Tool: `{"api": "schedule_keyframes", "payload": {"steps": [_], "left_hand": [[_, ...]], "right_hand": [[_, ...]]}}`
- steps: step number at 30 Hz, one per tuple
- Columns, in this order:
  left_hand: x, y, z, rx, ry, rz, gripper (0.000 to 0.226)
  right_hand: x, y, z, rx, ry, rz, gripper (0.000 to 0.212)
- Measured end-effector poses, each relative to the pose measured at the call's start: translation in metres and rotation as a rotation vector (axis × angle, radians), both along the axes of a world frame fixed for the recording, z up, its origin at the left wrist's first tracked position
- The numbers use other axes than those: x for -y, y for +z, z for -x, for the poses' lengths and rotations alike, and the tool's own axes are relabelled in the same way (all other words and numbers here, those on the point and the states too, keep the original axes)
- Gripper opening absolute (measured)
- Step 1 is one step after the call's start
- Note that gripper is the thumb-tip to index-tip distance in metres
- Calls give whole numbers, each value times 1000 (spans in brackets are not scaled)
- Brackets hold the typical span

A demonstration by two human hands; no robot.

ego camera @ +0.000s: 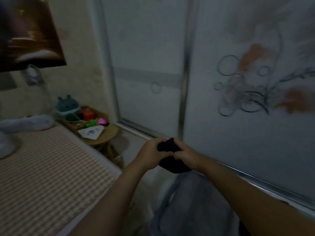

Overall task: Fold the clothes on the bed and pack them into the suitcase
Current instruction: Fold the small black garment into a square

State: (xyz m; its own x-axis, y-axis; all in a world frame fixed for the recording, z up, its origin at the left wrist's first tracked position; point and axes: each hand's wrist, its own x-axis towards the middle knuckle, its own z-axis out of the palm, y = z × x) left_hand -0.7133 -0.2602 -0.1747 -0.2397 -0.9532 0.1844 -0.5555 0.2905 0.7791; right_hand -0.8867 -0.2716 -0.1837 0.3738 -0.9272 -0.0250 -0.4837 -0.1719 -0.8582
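Low down and closest is something grey [192, 206], too blurry to tell what it is. Just above it, both arms reach out in the air, off the bed's right edge. The left hand [150, 154] and the right hand [185, 155] are close together, and both have their fingers curled tight on a small dark cloth [167, 146]. The cloth is bunched up between them, and a bit hangs down under the hands. On the left is the bed [51, 167] with a checked cover. A white soft thing [25, 124] lies at its far edge. Past the bed's far corner stands a little round table [110, 132] with a blue-green soft toy [68, 106] and a red block [88, 114] on it. Behind it all are big pale sliding doors [238, 133] with circles drawn on them.
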Motion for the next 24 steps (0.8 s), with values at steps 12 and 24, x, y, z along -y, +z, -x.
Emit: {"api": "schedule_keyframes", "payload": {"steps": [12, 24], "left_hand": [[66, -137, 253, 117, -313, -84, 37], [43, -344, 392, 527, -543, 32, 57]], "right_hand": [[-20, -157, 230, -80, -514, 6, 24], [-62, -356, 394, 18, -1137, -356, 29]]}}
